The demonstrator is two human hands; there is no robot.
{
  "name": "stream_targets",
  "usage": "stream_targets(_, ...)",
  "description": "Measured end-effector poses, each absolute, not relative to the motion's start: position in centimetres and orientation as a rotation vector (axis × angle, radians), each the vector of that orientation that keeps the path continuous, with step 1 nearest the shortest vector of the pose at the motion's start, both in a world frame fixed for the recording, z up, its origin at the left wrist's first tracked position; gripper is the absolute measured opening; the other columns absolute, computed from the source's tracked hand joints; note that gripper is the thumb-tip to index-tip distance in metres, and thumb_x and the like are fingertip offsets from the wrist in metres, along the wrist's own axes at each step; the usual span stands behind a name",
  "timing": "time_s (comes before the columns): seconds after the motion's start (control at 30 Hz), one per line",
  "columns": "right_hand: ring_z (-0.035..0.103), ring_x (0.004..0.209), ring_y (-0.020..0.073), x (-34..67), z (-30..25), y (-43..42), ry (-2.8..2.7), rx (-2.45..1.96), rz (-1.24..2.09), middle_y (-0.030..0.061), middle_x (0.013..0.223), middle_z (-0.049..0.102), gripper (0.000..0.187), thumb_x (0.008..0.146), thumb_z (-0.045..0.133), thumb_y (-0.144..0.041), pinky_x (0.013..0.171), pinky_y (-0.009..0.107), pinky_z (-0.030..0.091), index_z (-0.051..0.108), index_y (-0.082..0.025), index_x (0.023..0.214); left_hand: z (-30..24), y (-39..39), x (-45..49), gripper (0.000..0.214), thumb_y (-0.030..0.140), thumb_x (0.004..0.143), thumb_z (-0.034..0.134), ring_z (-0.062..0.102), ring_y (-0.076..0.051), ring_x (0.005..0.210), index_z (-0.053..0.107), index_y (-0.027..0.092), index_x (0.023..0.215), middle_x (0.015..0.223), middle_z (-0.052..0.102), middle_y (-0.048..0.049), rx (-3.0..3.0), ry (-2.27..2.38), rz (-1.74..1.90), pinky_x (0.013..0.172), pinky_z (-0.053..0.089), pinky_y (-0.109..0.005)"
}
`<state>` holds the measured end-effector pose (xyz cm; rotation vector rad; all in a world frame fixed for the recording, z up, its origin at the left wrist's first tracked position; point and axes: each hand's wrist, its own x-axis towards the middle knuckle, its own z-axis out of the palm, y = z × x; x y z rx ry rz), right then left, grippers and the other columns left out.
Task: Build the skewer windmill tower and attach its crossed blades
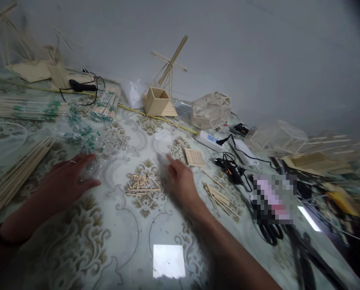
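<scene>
My left hand (63, 177) is spread open, palm down, by the crumpled clear plastic wrappers (80, 131) with green print. Its fingertips reach the edge of the wrappers, and no object shows in its grasp. At the centre, my right hand (180, 177) has its fingers curled together over the table. A pale blur shows at its fingertips, too smeared to name. A pile of short cut wooden sticks (140, 183) lies between the two hands. Just beyond my right hand is a small square wooden panel (194, 157). Thin sticks (220, 197) lie to its right.
Long sticks (19, 173) lie at left, with packaged sticks (31, 109) behind. A wooden windmill model (158, 102) and a stick-frame polyhedron (211, 109) stand by the wall. Power strips (210, 141), a black glue gun (232, 169) and black-handled scissors (268, 229) are at right.
</scene>
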<state>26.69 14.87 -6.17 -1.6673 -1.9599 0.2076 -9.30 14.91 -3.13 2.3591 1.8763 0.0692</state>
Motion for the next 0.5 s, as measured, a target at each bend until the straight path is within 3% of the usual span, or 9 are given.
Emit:
stream_targets(0.2,0.066,0.084,0.0264,30.1,-6.7,19.7,-1.847,-1.838,0.083,0.0161,0.095,0.073,0.044,0.091,0.047,-0.014,0.081,0.037,0.051,0.071,-0.009,0.127,-3.2,14.8,-9.3,0.07,0.053,0.094,0.052,0.063,-0.038,0.126,0.04,0.018,0.153,0.155,0.054,-0.0139,2.363,1.883,0.036,0.11,0.045,-0.05)
stream_targets(0.5,0.065,0.081,0.0243,27.6,-7.9,14.8,-1.899,-1.808,0.1,0.0136,0.093,0.069,0.045,0.097,0.044,-0.018,0.078,0.035,0.052,0.067,-0.011,0.135,-3.3,14.9,-9.4,0.071,0.053,0.092,0.053,0.064,-0.038,0.126,0.042,0.017,0.152,0.154,0.055,-0.015,2.415,1.864,0.064,0.109,0.046,-0.049)
